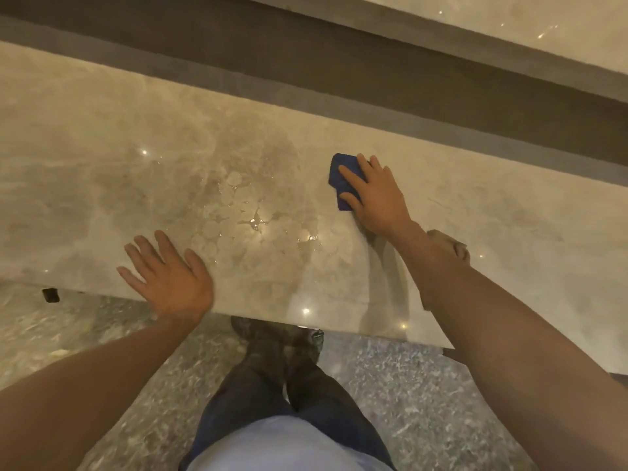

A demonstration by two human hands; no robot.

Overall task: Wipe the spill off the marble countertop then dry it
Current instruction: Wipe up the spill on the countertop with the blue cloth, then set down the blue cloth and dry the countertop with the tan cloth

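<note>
A beige marble countertop [102, 185] runs across the view. Water lies on it as a spill [244, 226] of beads and small pools near the middle front. My right hand [377, 198] presses flat on a folded blue cloth [341, 173], just right of the wet patch. The cloth shows past my fingertips; the rest is hidden under the palm. My left hand [166, 277] rests flat, fingers spread, on the counter's front edge left of the spill and holds nothing.
A small tan object [452, 244] lies on the counter behind my right forearm, partly hidden. A dark recessed band [339, 62] runs along the counter's far side, with another marble surface [509, 18] beyond. Below the front edge are a speckled floor [407, 385] and my legs and shoes.
</note>
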